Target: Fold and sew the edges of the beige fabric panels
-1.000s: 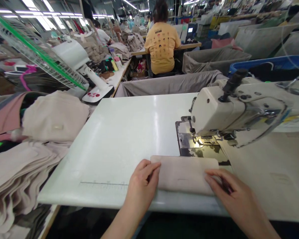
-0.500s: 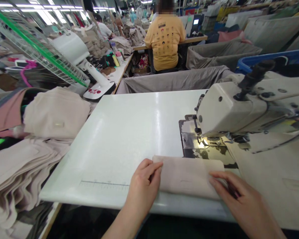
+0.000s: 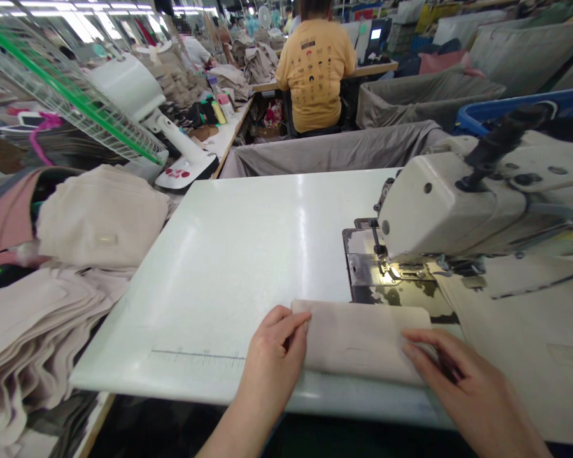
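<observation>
A folded beige fabric piece (image 3: 358, 340) lies flat along the front edge of the white sewing table (image 3: 229, 254), with a short line on its face. At its left end, my left hand (image 3: 277, 350) pinches the cloth between thumb and fingers. My right hand (image 3: 463, 372) grips the right end the same way, thumb and forefinger together on the edge. Just beyond the cloth is the sewing machine (image 3: 439, 203), its lamp lighting the metal needle plate (image 3: 367, 270). More beige cloth (image 3: 520, 343) lies to the right of my right hand.
Stacked beige panels (image 3: 42, 324) and a folded bundle (image 3: 105, 216) sit at the left. A white fan (image 3: 128, 89) stands behind them. Past the table is a grey cloth-lined bin (image 3: 325, 149); a person in a yellow shirt (image 3: 315, 76) sits beyond, and a blue bin (image 3: 496, 111) is at the right.
The view has shifted slightly. Both hands keep their hold on the fabric piece, which stays in nearly the same place.
</observation>
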The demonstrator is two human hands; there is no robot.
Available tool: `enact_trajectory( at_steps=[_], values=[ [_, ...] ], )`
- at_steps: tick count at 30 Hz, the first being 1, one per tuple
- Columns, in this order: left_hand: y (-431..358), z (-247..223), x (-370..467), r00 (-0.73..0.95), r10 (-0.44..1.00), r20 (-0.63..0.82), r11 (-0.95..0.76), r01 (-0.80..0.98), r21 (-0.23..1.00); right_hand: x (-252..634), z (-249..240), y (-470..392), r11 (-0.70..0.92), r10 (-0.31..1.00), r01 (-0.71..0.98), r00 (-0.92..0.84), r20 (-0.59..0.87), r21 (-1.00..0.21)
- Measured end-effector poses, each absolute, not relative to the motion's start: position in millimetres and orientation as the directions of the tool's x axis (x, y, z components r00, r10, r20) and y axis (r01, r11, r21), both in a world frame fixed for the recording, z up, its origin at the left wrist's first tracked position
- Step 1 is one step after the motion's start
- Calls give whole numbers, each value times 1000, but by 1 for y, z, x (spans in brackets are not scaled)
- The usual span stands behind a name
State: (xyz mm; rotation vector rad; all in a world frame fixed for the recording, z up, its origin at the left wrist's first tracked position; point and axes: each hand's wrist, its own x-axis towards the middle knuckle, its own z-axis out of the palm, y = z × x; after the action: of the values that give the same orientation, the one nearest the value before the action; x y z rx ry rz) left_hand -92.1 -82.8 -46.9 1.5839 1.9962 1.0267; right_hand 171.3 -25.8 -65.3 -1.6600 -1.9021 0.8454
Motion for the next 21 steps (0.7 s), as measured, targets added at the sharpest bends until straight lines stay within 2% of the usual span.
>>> enact_trajectory(
  at_steps=[12, 21],
  values=[
    [-77, -45, -98, -245, 948, 204, 47, 741, 670, 169, -65, -19, 130, 978, 635, -209, -8, -762],
    [-77, -44, -99, -247, 948, 199, 65, 764, 642, 163, -57, -19, 126, 980, 657, -199, -9, -743]
  ],
)
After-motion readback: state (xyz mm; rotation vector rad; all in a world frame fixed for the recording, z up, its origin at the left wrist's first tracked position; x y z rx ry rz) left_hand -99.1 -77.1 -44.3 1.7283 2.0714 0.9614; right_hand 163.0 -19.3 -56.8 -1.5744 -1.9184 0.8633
